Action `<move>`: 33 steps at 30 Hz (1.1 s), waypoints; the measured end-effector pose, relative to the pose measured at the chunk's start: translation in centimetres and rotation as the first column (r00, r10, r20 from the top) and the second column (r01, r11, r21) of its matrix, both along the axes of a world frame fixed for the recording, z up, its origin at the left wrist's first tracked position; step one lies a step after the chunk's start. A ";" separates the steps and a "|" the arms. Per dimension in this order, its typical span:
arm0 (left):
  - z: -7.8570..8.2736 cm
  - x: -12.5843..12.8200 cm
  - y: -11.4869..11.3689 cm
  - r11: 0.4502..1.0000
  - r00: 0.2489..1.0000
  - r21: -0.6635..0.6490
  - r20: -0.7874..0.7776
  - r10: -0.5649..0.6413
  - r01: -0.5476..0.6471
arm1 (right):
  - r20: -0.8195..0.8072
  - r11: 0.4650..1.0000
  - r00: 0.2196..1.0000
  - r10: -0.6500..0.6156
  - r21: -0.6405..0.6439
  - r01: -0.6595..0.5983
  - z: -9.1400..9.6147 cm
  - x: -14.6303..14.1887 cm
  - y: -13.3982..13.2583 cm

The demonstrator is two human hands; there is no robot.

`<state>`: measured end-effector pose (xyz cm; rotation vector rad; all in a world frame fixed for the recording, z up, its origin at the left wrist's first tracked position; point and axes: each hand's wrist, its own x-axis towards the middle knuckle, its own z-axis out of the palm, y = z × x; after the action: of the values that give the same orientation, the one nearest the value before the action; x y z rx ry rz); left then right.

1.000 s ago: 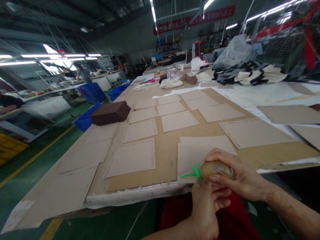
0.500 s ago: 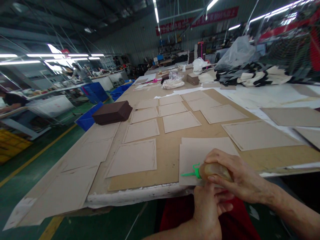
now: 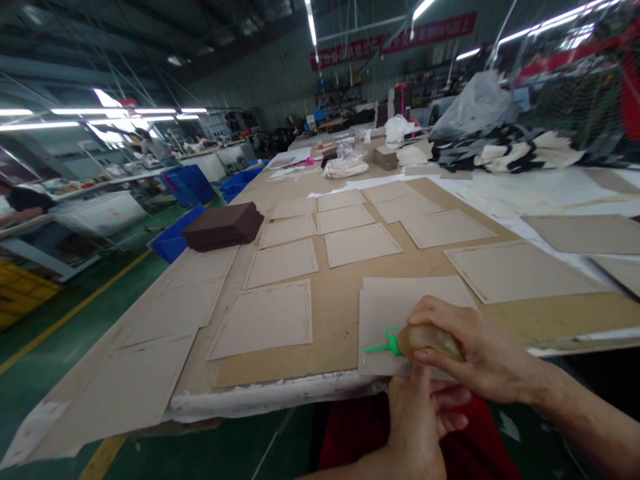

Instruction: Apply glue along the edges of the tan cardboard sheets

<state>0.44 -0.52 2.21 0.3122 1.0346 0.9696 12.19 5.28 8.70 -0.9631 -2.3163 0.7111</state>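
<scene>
1. The right hand (image 3: 467,350) is wrapped around a squeeze bottle (image 3: 426,339), whose green nozzle (image 3: 383,345) points left.
2. The bottle sits over a card sheet (image 3: 395,308) at the table's (image 3: 260,399) near edge.
3. The left hand (image 3: 417,423) rises beneath the bottle; whether it grips cannot be told.

The squeeze bottle (image 3: 430,340) is cloudy amber with a bright green nozzle (image 3: 383,347), above dark red cloth (image 3: 360,427). Pale grey-beige sheets (image 3: 263,319) lie on a tan board (image 3: 335,313), a dark brown box (image 3: 223,227) at far left. The floor (image 3: 40,380) is green with a yellow line (image 3: 70,317), the bins (image 3: 175,237) blue, and the far-right pile (image 3: 505,153) patterned black and cream.
</scene>
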 end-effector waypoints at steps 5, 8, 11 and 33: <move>-0.3 0.1 0.0 0.994 0.999 -0.101 -0.007 0.048 -0.048 | 0.024 0.985 0.991 -0.133 0.112 0.130 -0.7 -0.1 1.3; -0.4 0.1 -0.1 0.995 0.999 -0.097 0.007 0.037 -0.037 | 0.035 0.984 0.988 -0.151 0.098 0.147 -0.5 -0.1 1.6; -0.3 0.2 -0.1 0.996 1.000 -0.085 0.010 0.029 -0.028 | 0.082 0.990 0.988 -0.130 0.064 0.125 0.0 -0.1 1.7; -0.6 0.3 0.3 0.995 0.998 -0.098 -0.059 0.029 -0.034 | 0.106 0.941 0.948 -0.301 0.191 0.277 -0.6 -0.4 6.2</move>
<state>0.73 -0.23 1.64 0.2435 1.1387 0.9386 11.78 11.50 8.14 -1.2678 -2.2364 0.3258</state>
